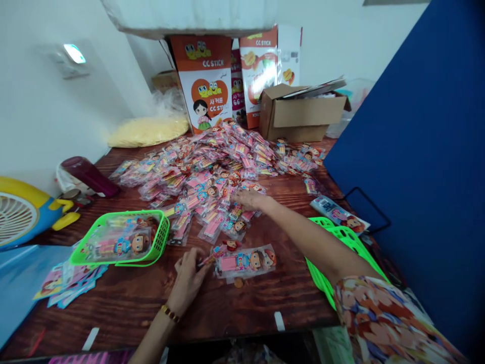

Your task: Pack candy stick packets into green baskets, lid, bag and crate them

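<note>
My left hand [189,275], with a beaded bracelet at the wrist, is closed on the edge of a small candy stick packet [215,254] just above the table. Beside it, a few clear packets [248,262] with pink sticks and cartoon figures lie overlapped on the wood. Reaching forward, my right hand [248,199] touches the near part of a large heap of similar packets [212,162]. Its fingers are blurred among the wrappers, so I cannot see whether they grip one. A green plastic basket [165,230] holding packets stands left of my left hand.
Printed cards [71,283] lie at left, near a yellow-blue fan [22,212] and a maroon bottle [89,176]. Stacked green baskets [322,283] sit under my right forearm. CC Stick boxes [206,81] and an open carton [299,119] stand behind; a blue panel [409,151] borders the right.
</note>
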`<state>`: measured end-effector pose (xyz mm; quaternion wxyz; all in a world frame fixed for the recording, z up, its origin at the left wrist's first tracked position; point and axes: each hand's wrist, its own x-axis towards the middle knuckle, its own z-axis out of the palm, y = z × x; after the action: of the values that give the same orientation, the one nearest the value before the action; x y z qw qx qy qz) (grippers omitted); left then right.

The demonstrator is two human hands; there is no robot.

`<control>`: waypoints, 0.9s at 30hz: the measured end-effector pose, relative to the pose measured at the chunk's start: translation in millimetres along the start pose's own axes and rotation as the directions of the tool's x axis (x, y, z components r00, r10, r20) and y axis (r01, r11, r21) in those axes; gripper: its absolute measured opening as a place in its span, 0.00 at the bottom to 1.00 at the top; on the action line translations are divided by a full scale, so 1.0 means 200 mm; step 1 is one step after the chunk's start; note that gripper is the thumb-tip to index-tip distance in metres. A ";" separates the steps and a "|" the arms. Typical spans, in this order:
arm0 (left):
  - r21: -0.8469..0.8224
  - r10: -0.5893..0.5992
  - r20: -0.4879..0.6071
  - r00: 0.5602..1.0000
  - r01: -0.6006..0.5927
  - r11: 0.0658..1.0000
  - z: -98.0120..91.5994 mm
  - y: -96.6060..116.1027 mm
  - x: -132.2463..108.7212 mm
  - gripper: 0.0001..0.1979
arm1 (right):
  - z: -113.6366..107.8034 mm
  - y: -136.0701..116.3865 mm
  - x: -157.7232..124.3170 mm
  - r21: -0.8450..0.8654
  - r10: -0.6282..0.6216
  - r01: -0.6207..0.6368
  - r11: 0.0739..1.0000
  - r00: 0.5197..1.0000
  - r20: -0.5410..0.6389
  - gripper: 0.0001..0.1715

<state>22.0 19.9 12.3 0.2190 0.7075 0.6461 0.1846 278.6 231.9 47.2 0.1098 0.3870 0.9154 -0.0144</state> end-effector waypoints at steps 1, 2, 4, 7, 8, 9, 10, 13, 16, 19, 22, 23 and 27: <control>-0.092 -0.006 -0.011 1.000 0.005 0.996 -0.01 -0.02 -0.02 0.13 | -0.01 0.00 -0.01 0.005 -0.003 0.003 1.000 1.000 0.008 0.25; -0.204 -0.017 -0.012 1.000 0.014 0.979 -0.03 -0.03 -0.05 0.15 | -0.01 0.00 -0.02 0.010 -0.007 0.007 1.000 1.000 0.012 0.23; -0.417 -0.058 0.015 0.998 0.059 0.907 -0.05 -0.05 -0.10 0.19 | -0.01 0.00 -0.04 0.022 -0.015 0.015 1.000 1.000 0.005 0.20; -0.545 -0.138 0.016 0.990 0.124 0.829 -0.06 -0.06 -0.17 0.20 | 0.00 0.00 -0.09 0.068 -0.040 0.043 0.997 0.998 -0.050 0.29; -0.546 -0.158 -0.010 0.987 0.127 0.828 -0.05 -0.06 -0.20 0.20 | 0.01 -0.01 -0.10 0.085 -0.051 0.056 0.995 0.997 -0.065 0.32; -0.533 -0.167 -0.040 0.985 0.120 0.838 -0.03 -0.05 -0.22 0.20 | 0.02 -0.01 -0.11 0.099 -0.058 0.066 0.993 0.995 -0.076 0.35; -0.510 -0.167 -0.063 0.984 0.112 0.853 -0.01 -0.05 -0.24 0.20 | 0.02 -0.03 -0.12 0.107 -0.062 0.071 0.992 0.995 -0.082 0.34; -0.418 -0.150 -0.085 0.985 0.101 0.903 0.05 -0.06 -0.27 0.20 | -0.01 -0.05 -0.12 0.110 -0.056 0.067 0.992 0.994 -0.098 0.23; -0.332 -0.135 -0.125 0.983 0.087 0.939 0.11 -0.08 -0.29 0.21 | -0.09 -0.01 -0.12 0.124 -0.016 0.034 0.992 0.990 -0.141 0.12; -0.299 -0.122 -0.147 0.981 0.074 0.951 0.13 -0.11 -0.29 0.22 | -0.17 0.12 -0.19 0.160 0.079 -0.052 0.986 0.983 -0.167 0.13; -0.291 -0.112 -0.158 0.981 0.062 0.955 0.14 -0.11 -0.30 0.23 | -0.18 0.22 -0.33 0.170 0.075 -0.059 0.984 0.993 -0.086 0.09; -0.286 -0.110 -0.169 0.979 0.057 0.956 0.14 -0.11 -0.30 0.23 | -0.16 0.24 -0.39 0.154 0.027 -0.021 0.988 0.999 -0.033 0.08; -0.272 -0.087 -0.194 0.977 0.031 0.962 0.15 -0.12 -0.30 0.22 | -0.02 0.20 -0.57 0.014 -0.127 0.126 0.992 0.987 0.102 0.17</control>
<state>12.7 -39.7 -24.5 0.2506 0.6290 0.6552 0.3351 384.3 180.2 77.7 0.1539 0.3275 0.9312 -0.0444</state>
